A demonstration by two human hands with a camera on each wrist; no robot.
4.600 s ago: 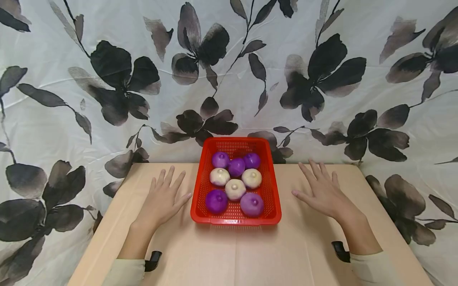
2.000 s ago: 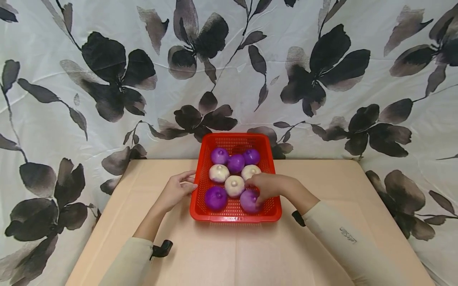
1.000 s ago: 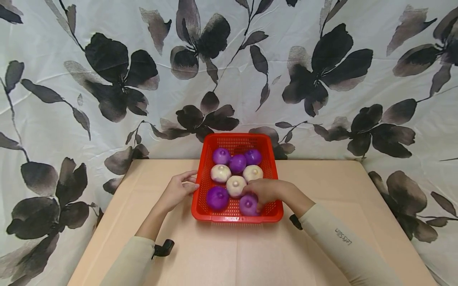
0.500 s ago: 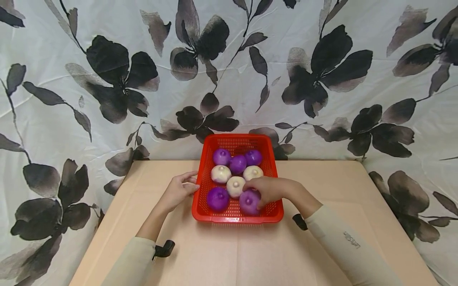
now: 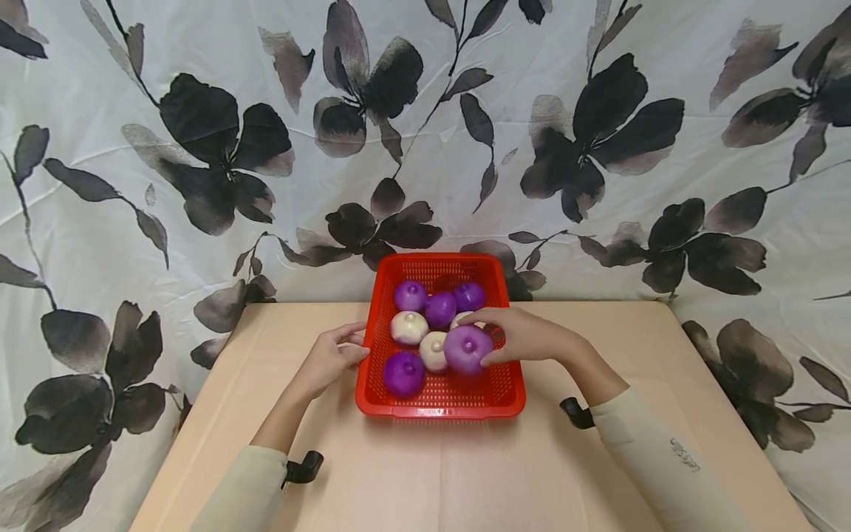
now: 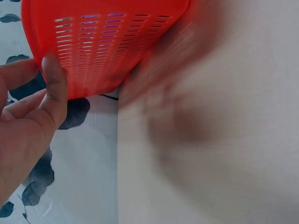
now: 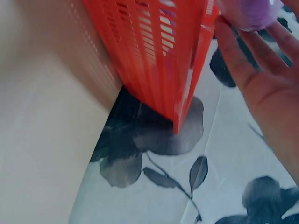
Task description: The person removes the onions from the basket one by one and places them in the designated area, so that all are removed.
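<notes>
In the head view a red plastic basket (image 5: pixel 440 411) stands on the table with several purple and white onions in it. My right hand (image 5: pixel 532 336) holds a light purple onion (image 5: pixel 467 349), raised above the basket's right half, with fingers at its far side and thumb at its near side. It partly covers a white onion (image 5: pixel 434 351); another white onion behind is mostly hidden by the fingers. My left hand (image 5: pixel 330 360) grips the basket's left rim, its thumb (image 6: pixel 53 77) against the outer wall in the left wrist view. The right wrist view shows the held onion (image 7: pixel 252 14) beside the rim.
A dark purple onion (image 5: pixel 403 374) lies at the basket's near left, a white onion (image 5: pixel 408 327) behind it, and several purple onions (image 5: pixel 441 309) at the back. The pale wooden table (image 5: pixel 425 473) ends at a flower-patterned cloth (image 5: pixel 465 185) hanging behind.
My right hand has gone from the table to the basket, taken the light purple onion and lifted it. My left hand has moved from the table to the basket's left rim.
</notes>
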